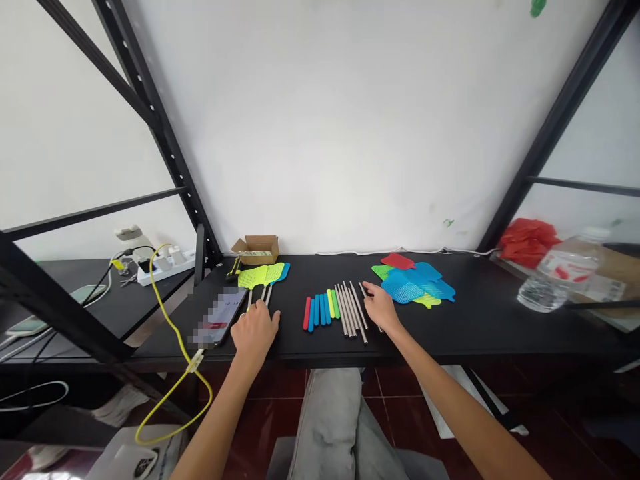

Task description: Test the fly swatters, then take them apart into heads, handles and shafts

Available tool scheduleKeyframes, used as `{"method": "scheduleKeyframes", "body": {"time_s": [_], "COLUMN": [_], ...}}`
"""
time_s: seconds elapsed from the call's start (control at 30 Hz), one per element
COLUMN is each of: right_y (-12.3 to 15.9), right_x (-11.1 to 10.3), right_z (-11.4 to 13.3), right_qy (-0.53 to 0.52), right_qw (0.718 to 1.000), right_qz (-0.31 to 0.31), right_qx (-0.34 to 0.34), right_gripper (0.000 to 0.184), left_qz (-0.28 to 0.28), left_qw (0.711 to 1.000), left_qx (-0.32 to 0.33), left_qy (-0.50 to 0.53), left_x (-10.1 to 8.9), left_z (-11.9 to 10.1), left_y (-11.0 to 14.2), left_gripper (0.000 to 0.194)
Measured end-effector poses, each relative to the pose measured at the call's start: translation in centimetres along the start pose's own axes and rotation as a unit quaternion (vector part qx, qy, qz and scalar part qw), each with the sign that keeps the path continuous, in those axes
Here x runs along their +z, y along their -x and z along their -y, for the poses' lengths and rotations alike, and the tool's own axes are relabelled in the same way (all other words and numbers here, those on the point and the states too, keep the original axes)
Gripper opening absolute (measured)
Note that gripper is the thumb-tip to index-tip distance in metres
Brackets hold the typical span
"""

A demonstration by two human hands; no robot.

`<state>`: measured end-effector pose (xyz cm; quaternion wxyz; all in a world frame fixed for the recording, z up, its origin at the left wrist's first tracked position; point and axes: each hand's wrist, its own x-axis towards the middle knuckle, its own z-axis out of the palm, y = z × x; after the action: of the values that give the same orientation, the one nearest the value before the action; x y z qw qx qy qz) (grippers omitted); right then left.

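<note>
My left hand (255, 328) rests on the black table (475, 313), its fingers curled over the metal shafts of the assembled fly swatters (265, 275), whose yellow-green and blue heads point away from me. My right hand (380, 307) pinches the last metal rod at the right side of a row of several metal rods (350, 308). Coloured plastic handles (320, 310) in red, blue and green lie in a row between my hands. A pile of loose swatter heads (413, 280), red, green, blue and yellow, lies just beyond my right hand.
A phone (220, 317) on a yellow cable (167, 320) lies left of my left hand. A small cardboard box (257, 250) stands at the back. A water bottle (560, 277) and red plastic (527, 240) sit at the right. A power strip (165, 263) is on the left shelf.
</note>
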<state>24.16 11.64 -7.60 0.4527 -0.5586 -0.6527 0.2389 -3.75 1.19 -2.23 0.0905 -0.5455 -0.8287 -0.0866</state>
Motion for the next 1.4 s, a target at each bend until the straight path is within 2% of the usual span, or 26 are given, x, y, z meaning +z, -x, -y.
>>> {"method": "scheduleKeyframes", "body": {"time_s": [0.33,0.53,0.7,0.87,1.0,1.07,1.23,1.33,1.4], "right_y": [1.0,0.9,0.6,0.3,0.7,1.0,1.9,2.0,1.5], "right_x": [-1.1,-1.1,-1.3,-0.2,0.8,0.7,-0.5,-0.6,-0.5], "right_z": [1.2,1.0,0.8,0.4,1.3,2.3,5.0,5.7,5.9], "right_qy": [-0.074,-0.123,-0.17,-0.245,-0.346,-0.422,-0.564,-0.615,-0.65], "right_qw": [0.997,0.991,0.983,0.967,0.934,0.902,0.815,0.774,0.742], "right_qz": [-0.029,-0.041,-0.061,-0.047,-0.05,-0.04,0.059,0.055,0.048], "right_qx": [0.022,0.025,0.032,0.05,0.075,0.082,0.117,0.138,0.157], "right_gripper": [0.039,0.034,0.029,0.028,0.027,0.029,0.036,0.029,0.022], "left_qz": [0.03,0.052,0.044,0.041,0.045,0.048,0.079,0.098,0.105], "left_qw": [0.999,0.997,0.993,0.98,0.966,0.956,0.933,0.914,0.885], "left_qx": [0.035,0.053,0.099,0.145,0.159,0.172,0.203,0.199,0.185], "left_qy": [-0.024,-0.008,0.036,0.131,0.197,0.233,0.287,0.339,0.414], "left_x": [0.3,-1.2,-3.3,-4.1,-3.6,-3.1,-2.2,-1.9,-1.8], "left_z": [-0.7,-1.7,-3.8,-7.6,-10.9,-12.1,-13.9,-14.7,-15.3], "left_y": [-0.4,0.3,1.4,2.4,3.3,3.8,5.1,5.4,5.8], "left_gripper": [0.038,0.039,0.04,0.039,0.038,0.038,0.037,0.037,0.038]}}
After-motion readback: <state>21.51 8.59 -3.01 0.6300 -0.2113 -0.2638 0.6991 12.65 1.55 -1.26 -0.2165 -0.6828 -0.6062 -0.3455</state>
